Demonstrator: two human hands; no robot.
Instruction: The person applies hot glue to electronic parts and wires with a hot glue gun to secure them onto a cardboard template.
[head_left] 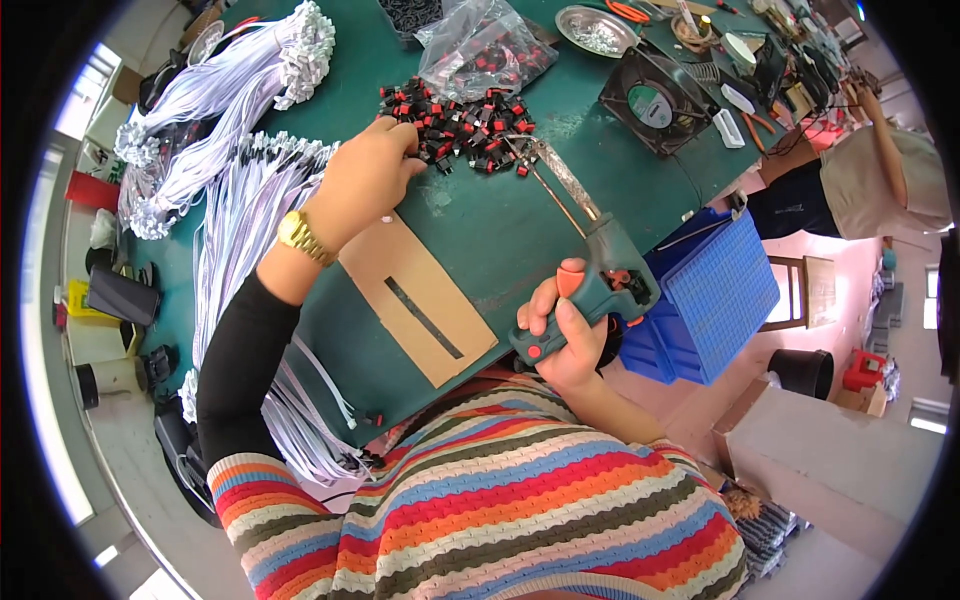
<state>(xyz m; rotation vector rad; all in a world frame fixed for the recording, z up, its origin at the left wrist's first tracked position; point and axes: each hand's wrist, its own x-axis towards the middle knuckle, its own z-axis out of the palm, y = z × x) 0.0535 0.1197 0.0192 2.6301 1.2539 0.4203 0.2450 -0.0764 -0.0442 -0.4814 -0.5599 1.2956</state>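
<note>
My left hand (368, 172) is at the near left edge of a pile of small red and black switches (470, 125) on the green table. Its fingers are curled, and what they hold, if anything, is hidden. A gold watch and a black sleeve are on that arm. In my right hand (570, 335) is a green soldering gun (608, 255) with an orange trigger. Its long metal tip points up and left, reaching the pile's near right side. A brown cardboard piece (425, 285) with a dark strip lies between my hands.
Bundles of white wires (235, 190) with connectors cover the table's left side. Behind the pile lie a clear plastic bag (480, 55) of switches and a metal dish (597, 30). A black fan (660, 100) stands right. Blue crates (700, 300) sit beside the table; another person (880, 170) is far right.
</note>
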